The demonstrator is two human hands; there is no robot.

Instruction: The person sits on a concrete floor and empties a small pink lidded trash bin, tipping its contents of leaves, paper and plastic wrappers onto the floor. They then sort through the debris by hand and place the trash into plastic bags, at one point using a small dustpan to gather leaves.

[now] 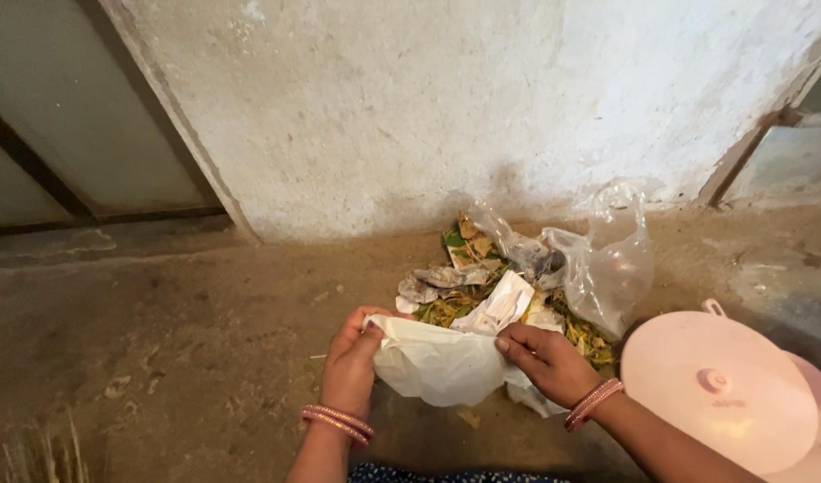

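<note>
Left hand [349, 362]: fingers pinched on the white plastic bag's [437, 362] left rim.
Right hand [549, 362]: fingers pinched on its right rim.
Bag: stretched between both hands, before the waste pile [482, 282] on the floor [178, 340].
Beside: pink lid [719, 389].

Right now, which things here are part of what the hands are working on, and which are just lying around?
In hand:
left hand and right hand, both gripping the rim of the white plastic bag
heap of leaves and paper scraps just behind the bag

Lying about:
clear plastic bag against the wall
pink round lid at right
broom bristles, bottom left
</note>
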